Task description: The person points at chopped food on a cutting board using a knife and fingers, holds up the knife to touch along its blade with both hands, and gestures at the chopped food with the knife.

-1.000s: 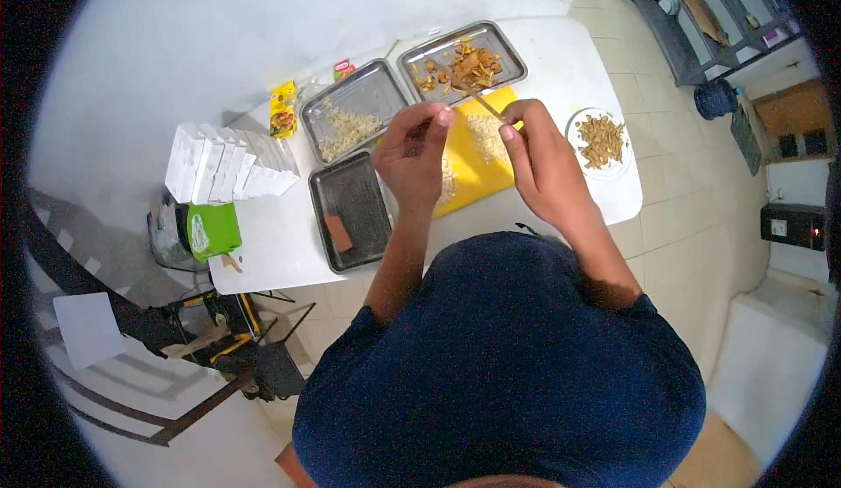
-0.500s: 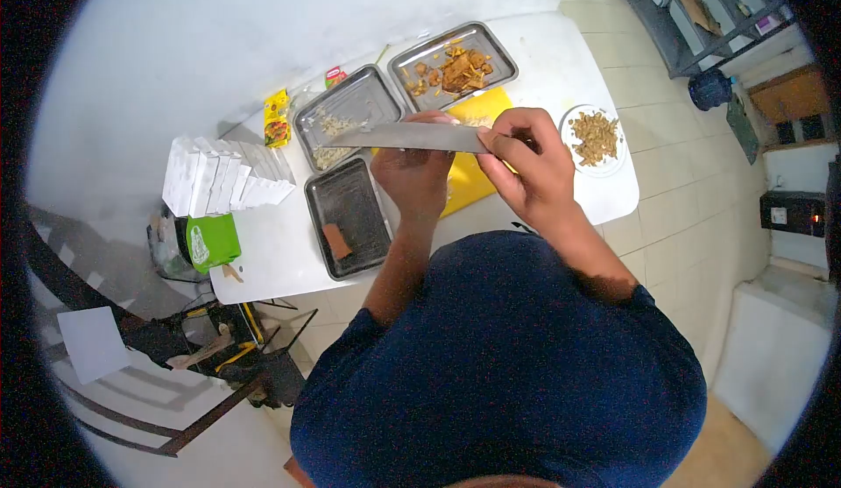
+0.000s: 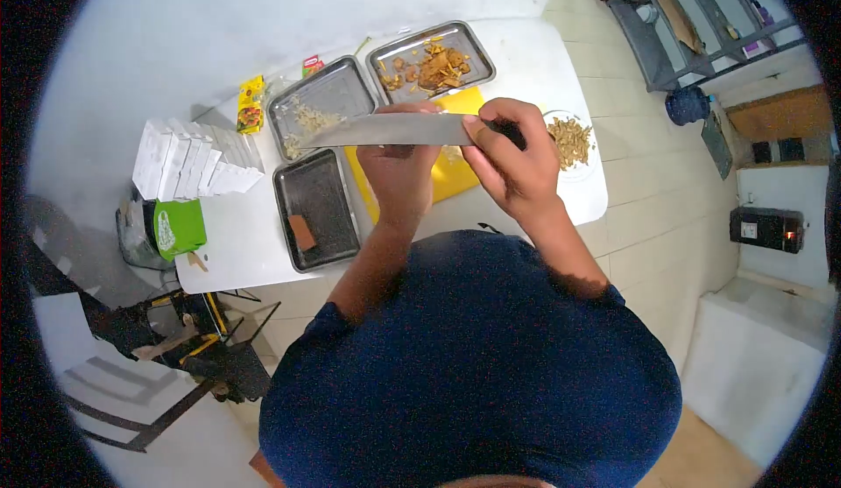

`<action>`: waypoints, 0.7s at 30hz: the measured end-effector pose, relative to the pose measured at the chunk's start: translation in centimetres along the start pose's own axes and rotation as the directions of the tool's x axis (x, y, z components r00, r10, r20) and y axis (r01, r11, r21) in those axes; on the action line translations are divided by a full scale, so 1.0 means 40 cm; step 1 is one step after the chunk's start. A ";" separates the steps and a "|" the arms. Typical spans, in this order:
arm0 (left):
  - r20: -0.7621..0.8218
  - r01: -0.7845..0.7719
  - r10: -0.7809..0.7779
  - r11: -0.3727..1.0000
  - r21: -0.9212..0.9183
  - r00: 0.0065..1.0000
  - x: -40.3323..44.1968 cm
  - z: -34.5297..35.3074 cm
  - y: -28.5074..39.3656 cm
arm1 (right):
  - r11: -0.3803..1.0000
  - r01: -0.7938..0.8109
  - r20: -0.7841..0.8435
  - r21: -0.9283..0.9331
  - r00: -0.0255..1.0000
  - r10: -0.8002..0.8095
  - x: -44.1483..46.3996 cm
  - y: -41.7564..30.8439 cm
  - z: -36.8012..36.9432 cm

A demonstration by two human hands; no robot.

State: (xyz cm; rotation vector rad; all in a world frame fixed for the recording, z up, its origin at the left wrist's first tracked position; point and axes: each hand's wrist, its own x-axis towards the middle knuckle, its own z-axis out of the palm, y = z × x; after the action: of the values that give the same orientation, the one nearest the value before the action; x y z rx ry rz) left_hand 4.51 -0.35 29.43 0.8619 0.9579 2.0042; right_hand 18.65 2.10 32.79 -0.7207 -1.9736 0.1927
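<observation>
A wide-bladed knife [image 3: 385, 130] is held level above the table, its tip pointing left. My right hand [image 3: 519, 157] is closed on it at the right end, with the thumb on the near face; the handle is hidden in the hand. My left hand [image 3: 399, 181] is behind and below the blade, which covers most of its fingers, so I cannot tell whether they grip it. Under both hands is a yellow cutting board [image 3: 455, 177] with pale chopped bits. Left of the blade, a metal tray [image 3: 346, 85] contains pale chopped pieces [image 3: 315, 120].
Browned food sits in another tray [image 3: 482, 63] at the back. A dark tray [image 3: 317, 186] holds a reddish-brown piece [image 3: 301, 232]. Chopped pieces fill a white plate [image 3: 597, 168] on the right. White boxes [image 3: 188, 159], a yellow packet [image 3: 250, 102] and a green bag [image 3: 180, 228] are left.
The whole scene has shifted left in view as the head turned. My right hand still grips the knife, and my left hand remains behind the blade.
</observation>
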 end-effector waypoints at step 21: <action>-0.007 -0.188 0.188 0.981 0.057 0.982 0.003 0.008 0.024 | 0.998 0.059 -0.017 0.003 0.998 -0.059 0.011 -0.021 -0.009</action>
State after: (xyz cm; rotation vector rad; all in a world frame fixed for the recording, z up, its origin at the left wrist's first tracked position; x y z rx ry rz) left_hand 4.38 -0.57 30.43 1.0047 0.9749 2.1527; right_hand 18.47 1.61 33.64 -0.6593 -1.9756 0.1542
